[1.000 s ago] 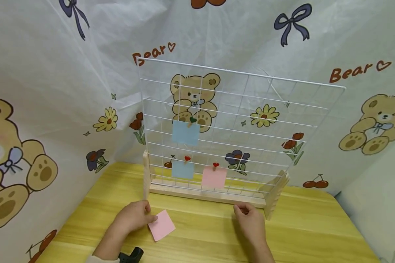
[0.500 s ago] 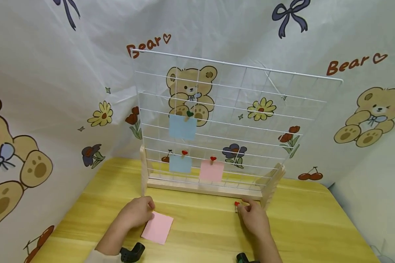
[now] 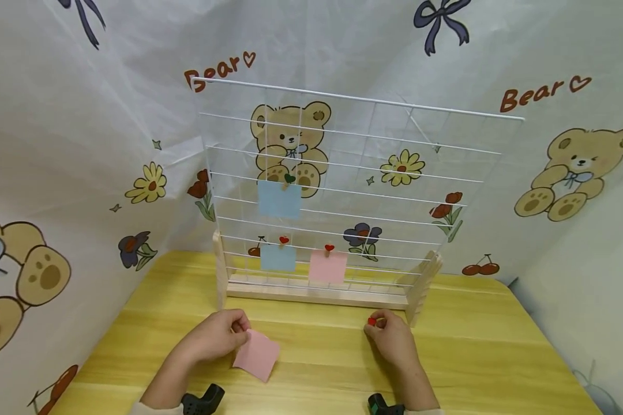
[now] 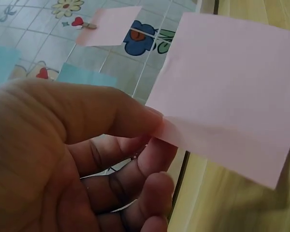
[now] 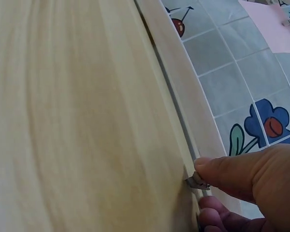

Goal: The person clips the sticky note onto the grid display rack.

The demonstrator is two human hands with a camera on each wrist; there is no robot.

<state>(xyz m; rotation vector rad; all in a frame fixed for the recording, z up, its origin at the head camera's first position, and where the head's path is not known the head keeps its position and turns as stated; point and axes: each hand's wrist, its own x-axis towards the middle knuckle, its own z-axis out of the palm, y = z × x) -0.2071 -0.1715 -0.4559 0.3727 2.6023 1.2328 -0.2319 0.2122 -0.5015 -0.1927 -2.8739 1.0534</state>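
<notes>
Between thumb and index finger my left hand (image 3: 215, 335) pinches a corner of a pink paper square (image 3: 260, 355), which is tilted up off the table in the left wrist view. My right hand (image 3: 396, 341) pinches a small clothespin with a red heart (image 3: 371, 321) close to the rack's base; its grey-brown end (image 5: 198, 182) shows past the thumb in the right wrist view. Behind both hands stands a white wire grid rack (image 3: 358, 102). An upper blue paper (image 3: 279, 200), a lower blue paper (image 3: 277, 258) and another pink paper (image 3: 327, 267) hang on it from heart clothespins.
The rack stands in a wooden base (image 3: 316, 293) with notched side supports (image 3: 424, 285). Beneath everything is a yellow wood-grain table (image 3: 311, 369). A white bear-print cloth (image 3: 150, 86) covers the wall behind. Dark wrist devices (image 3: 203, 400) sit at both wrists.
My left hand has lifted the pink paper's corner off the table. The right hand's fingers have closed round the heart clothespin, which stood uncovered half a second ago. The head view has shifted slightly.
</notes>
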